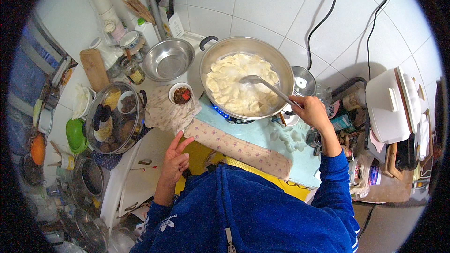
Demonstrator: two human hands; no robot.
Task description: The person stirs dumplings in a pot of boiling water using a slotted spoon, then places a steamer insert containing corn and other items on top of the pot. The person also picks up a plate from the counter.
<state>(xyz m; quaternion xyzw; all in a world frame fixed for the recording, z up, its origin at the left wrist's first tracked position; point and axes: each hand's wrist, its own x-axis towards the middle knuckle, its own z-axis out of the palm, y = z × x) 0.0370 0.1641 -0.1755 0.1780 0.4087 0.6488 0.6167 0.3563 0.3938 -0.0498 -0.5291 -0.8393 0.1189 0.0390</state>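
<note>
My right hand [311, 111] grips the handle of a metal ladle [272, 89], whose head rests among the dumplings [232, 73]. They crowd a wide steel pot [289, 73] of pale, steaming or frothy liquid. Blue lights show on the stove under the pot's front left side. My left hand [176, 156] is raised in front of the counter, holding nothing, with two fingers extended and the others curled. Near it lies a folded floral cloth [239, 147] along the counter's front edge. A small white bowl [190, 95] of dark and red sauce stands left of the pot.
An empty steel basin [168, 59] sits left of the pot, beside a glass jar [133, 72]. Further left, a glass-lidded pan [116, 117] covers several dishes of food. A white lidded container [390, 105] stands at the right, and black cables [325, 19] hang along the tiled wall.
</note>
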